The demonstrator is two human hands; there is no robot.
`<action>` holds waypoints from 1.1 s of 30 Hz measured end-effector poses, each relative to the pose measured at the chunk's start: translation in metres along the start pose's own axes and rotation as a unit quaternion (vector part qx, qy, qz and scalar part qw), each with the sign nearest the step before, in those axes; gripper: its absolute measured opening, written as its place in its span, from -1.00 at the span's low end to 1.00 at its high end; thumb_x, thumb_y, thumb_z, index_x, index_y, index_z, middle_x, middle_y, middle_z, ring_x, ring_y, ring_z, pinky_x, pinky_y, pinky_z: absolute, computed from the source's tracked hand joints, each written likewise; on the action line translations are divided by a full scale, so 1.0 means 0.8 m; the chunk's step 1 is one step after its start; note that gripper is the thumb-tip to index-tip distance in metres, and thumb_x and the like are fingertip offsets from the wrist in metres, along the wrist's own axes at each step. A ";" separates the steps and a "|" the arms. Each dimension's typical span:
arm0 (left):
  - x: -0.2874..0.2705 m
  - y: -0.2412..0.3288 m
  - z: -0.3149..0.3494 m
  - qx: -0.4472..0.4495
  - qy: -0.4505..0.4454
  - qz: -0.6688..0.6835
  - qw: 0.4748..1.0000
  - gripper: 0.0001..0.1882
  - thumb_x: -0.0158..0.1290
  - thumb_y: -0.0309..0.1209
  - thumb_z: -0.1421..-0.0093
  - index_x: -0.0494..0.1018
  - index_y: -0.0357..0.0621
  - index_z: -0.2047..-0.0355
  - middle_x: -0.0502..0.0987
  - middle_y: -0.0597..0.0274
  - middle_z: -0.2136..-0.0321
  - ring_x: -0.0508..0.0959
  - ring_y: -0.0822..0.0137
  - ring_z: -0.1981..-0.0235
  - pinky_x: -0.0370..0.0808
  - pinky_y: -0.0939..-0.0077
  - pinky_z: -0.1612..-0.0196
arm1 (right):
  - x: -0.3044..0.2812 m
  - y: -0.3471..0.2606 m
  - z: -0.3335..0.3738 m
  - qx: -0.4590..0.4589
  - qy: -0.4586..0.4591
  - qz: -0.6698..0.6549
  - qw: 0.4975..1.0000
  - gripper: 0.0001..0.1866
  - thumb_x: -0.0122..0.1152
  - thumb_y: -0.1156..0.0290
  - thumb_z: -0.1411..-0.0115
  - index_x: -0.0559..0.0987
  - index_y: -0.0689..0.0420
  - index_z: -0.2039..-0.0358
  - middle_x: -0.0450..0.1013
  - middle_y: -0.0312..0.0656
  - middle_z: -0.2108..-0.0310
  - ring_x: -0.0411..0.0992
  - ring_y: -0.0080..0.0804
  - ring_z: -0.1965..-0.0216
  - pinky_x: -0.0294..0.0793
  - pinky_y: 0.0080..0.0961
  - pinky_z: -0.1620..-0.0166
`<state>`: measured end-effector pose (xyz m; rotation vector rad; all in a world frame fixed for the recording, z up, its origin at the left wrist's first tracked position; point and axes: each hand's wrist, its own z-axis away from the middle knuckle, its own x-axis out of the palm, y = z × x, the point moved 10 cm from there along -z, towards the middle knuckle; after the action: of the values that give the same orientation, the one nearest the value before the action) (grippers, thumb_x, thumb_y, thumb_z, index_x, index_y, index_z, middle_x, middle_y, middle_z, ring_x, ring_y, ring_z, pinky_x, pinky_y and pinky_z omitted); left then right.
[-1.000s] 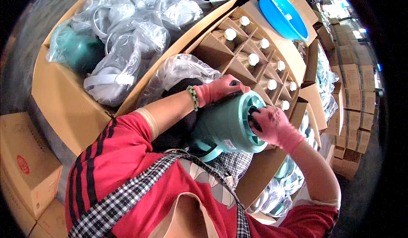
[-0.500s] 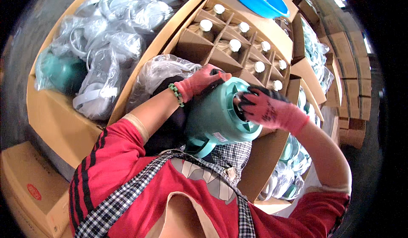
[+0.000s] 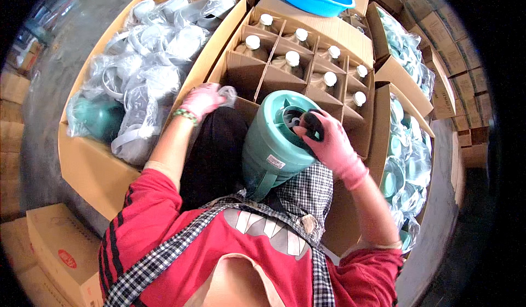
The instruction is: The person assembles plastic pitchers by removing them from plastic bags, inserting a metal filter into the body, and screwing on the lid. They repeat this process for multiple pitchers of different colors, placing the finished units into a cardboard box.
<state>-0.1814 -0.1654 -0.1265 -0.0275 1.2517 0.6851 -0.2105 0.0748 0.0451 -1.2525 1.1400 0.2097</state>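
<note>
Propping green jug (image 3: 274,142) tilted at lap (image 3: 215,156), hollow end up, probably so right hand (image 3: 324,142) can reach recess (image 3: 290,115); curled there, can't tell if gripping. Left hand (image 3: 201,100) well apart, by divided box (image 3: 278,81), touching clear plastic (image 3: 228,95), maybe pinching it.

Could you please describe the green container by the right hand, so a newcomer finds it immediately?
Find the big divided box holding white-capped bottles. Below it in the picture, beside the checked apron, is a green container with a white label. Unlike the bagged green item at left, it is unwrapped, with the right hand at its recessed end.
</note>
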 end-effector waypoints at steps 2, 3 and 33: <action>-0.032 -0.059 0.001 0.026 0.124 0.247 0.961 -0.64 -0.04 -0.22 0.04 0.44 -0.28 0.36 0.49 -0.02 0.43 0.49 0.22 0.39 0.37 0.41 0.29 | -0.009 0.001 0.020 -0.026 0.073 -0.107 0.991 -0.80 0.17 0.47 0.12 0.40 0.26 0.46 0.35 -0.08 0.45 0.36 -0.21 0.34 0.32 -0.47 0.25; -0.107 -0.015 0.058 0.017 0.251 0.314 0.915 -0.73 -0.03 -0.29 0.04 0.46 -0.30 0.52 0.50 0.12 0.57 0.47 0.40 0.51 0.37 0.50 0.39 | -0.018 0.021 0.035 -0.001 0.114 -0.162 0.980 -0.81 0.16 0.47 0.10 0.41 0.26 0.46 0.37 -0.13 0.46 0.36 -0.30 0.36 0.32 -0.51 0.26; -0.298 0.197 0.185 0.399 0.593 0.022 0.699 -0.57 -0.01 -0.21 0.04 0.21 -0.06 0.17 0.21 0.04 0.28 0.25 0.15 0.28 0.20 0.25 0.24 | -0.159 -0.067 0.062 -0.238 0.406 0.337 0.815 -0.62 0.16 0.40 0.37 0.43 0.15 0.41 0.31 -0.07 0.27 0.25 -0.02 0.20 0.25 -0.18 0.17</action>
<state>-0.1656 -0.0925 0.1864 0.3355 2.7469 0.0008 -0.2071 0.1513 0.1706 -1.3509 2.3938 0.5467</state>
